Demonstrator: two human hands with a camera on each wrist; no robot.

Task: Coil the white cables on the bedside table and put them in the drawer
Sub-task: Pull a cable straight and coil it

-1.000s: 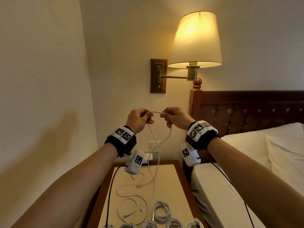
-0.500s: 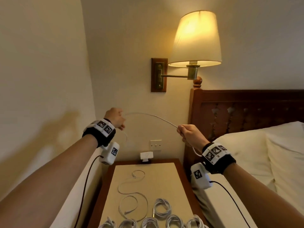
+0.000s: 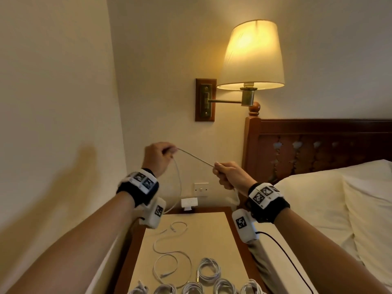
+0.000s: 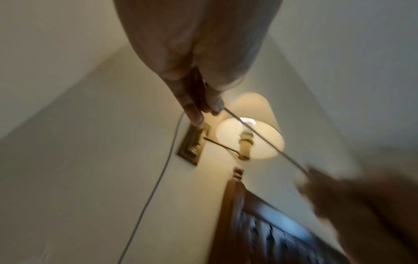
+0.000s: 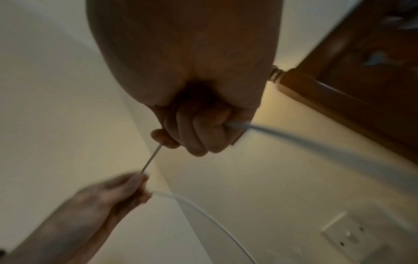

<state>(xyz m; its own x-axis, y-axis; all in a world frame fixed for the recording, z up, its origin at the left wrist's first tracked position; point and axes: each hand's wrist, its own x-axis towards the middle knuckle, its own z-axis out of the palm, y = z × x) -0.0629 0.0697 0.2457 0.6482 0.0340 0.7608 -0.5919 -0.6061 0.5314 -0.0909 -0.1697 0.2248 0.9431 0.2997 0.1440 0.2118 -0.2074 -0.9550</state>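
L hand (image 3: 158,157) & R hand (image 3: 230,174) both fisted, pinching thin white cable (image 3: 196,158), stretched taut btwn them.

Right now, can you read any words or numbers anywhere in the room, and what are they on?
No words or numbers can be read anywhere.
The wristbands carry only black-and-white square code patterns, no letters.
The small white device at the back of the bedside table has a faint round mark, too small to read.
The wall switch is unmarked.
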